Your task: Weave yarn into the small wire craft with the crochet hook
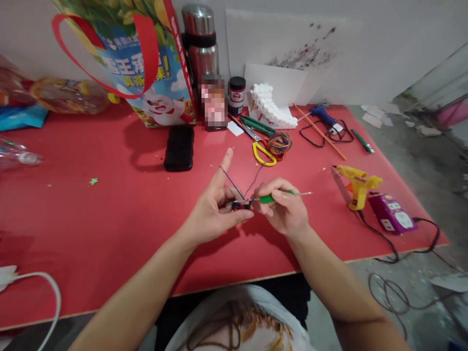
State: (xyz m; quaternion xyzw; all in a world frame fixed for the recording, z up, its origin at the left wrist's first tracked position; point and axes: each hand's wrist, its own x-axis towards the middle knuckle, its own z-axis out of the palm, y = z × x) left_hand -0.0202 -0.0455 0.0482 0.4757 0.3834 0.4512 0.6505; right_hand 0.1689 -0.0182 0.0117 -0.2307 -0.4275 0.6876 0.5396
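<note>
My right hand (283, 204) grips a crochet hook (266, 199) by its green handle. The hook's thin metal end points left into a small dark multicoloured crochet piece (239, 205). My left hand (215, 204) pinches that piece between thumb and fingers, its index finger stretched up with yarn looped over it. From there the dark yarn (252, 183) runs to a multicoloured yarn ball (280, 143) behind the hands. Fingers hide much of the crochet piece, so its shape is unclear.
Yellow-handled scissors (263, 155) lie beside the yarn ball. A black case (179, 148) rests left of it. At right are a yellow glue gun (356, 184), a purple box (392, 213) and cables. A large bag (135, 68) and steel flask (200, 39) stand behind.
</note>
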